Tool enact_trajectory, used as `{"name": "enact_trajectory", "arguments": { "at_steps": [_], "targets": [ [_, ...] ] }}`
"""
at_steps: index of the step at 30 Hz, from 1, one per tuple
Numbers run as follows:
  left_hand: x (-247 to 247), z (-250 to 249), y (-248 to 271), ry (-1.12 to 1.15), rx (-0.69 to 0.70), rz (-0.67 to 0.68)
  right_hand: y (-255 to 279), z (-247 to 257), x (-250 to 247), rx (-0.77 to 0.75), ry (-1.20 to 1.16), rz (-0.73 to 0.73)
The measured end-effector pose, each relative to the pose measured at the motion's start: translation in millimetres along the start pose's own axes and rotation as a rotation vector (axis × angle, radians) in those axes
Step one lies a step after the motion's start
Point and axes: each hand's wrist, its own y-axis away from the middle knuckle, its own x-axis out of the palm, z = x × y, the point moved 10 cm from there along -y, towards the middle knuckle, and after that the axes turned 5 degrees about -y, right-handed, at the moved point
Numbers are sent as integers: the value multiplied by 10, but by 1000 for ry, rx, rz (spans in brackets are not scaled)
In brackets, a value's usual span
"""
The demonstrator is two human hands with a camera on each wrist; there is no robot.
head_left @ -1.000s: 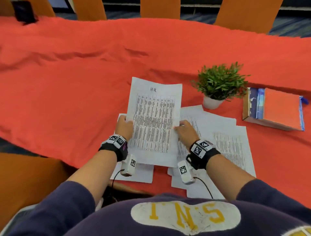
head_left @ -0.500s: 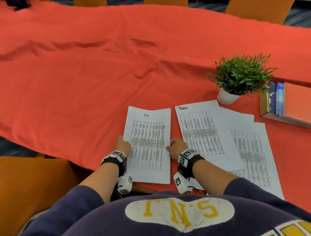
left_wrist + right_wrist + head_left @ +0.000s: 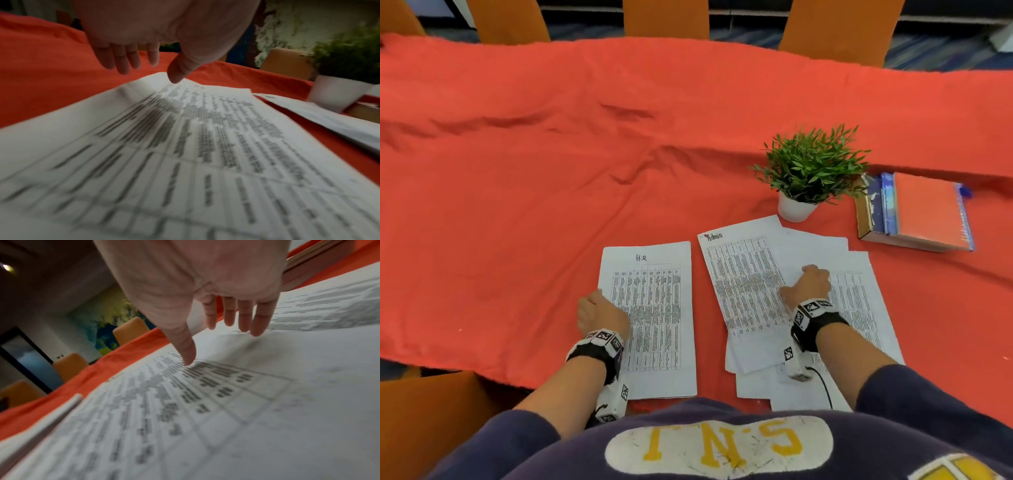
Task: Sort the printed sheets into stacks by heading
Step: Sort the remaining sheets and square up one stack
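White pot [image 3: 795, 208] holds green plant [image 3: 812, 163] — beside sheets [image 3: 743, 291].

A meeting room: orange chairs [image 3: 664, 17] line a long table under a red cloth [image 3: 551, 171].
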Motion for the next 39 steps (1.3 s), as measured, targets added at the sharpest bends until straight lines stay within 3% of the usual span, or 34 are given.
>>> {"name": "enact_trajectory", "arguments": {
  "at_steps": [5, 10, 16, 21, 25, 29, 31, 34, 39],
  "targets": [
    [83, -827, 401, 6, 258, 107, -96, -276, 44, 118, 134, 133],
    [365, -1449, 921, 25, 520, 241, -137, -163, -91, -93, -50, 145],
    [839, -1891, 1485, 70, 613, 436, -175, -591, -810, -139, -310, 178],
    [1227, -2175, 1856, 75, 528, 532, -224, -1425, -1445, 45, -570, 119],
    [1290, -2298, 2029, 58, 404, 446, -367, -2020, -1728, 175, -746, 74],
    [1321, -2297, 2040, 100, 244, 404, -820, -2702, -1635, 195, -805, 100],
    [1387, -2304, 2026, 204, 175, 438, -847, -2778, -1667, 203, -816, 104],
    [1432, -2335, 2011, 236, 173, 462, -602, -2485, -1840, 214, -807, 115],
    [1307, -2302, 1954, 196, 188, 356, -760, -2660, -1726, 267, -792, 138]
  ]
}}
